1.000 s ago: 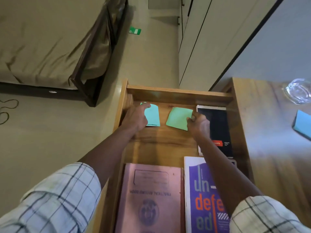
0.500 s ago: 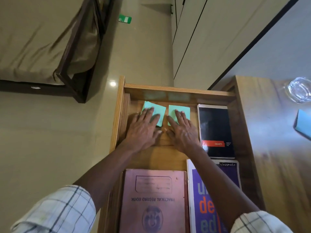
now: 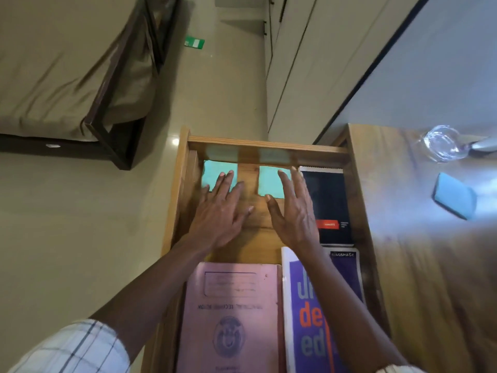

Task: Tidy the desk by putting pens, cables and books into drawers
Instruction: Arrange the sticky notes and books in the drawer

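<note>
An open wooden drawer holds two green note pads side by side at its far end. My left hand lies flat with straight fingers over the near edge of the left pad. My right hand, fingers straight too, reaches over the right pad. To the right lies a black notebook. Nearer me lie a pink record book, a purple and white book and a dark purple notebook partly under my right arm.
The desk top at the right carries a glass and a blue pad. A bed stands at the far left, white cupboards behind the drawer, and a green packet lies on the floor.
Both pads have been slid to the drawer's far end and squared up, further apart. My hands went from gripping them to lying flat, and now draw back slightly.
</note>
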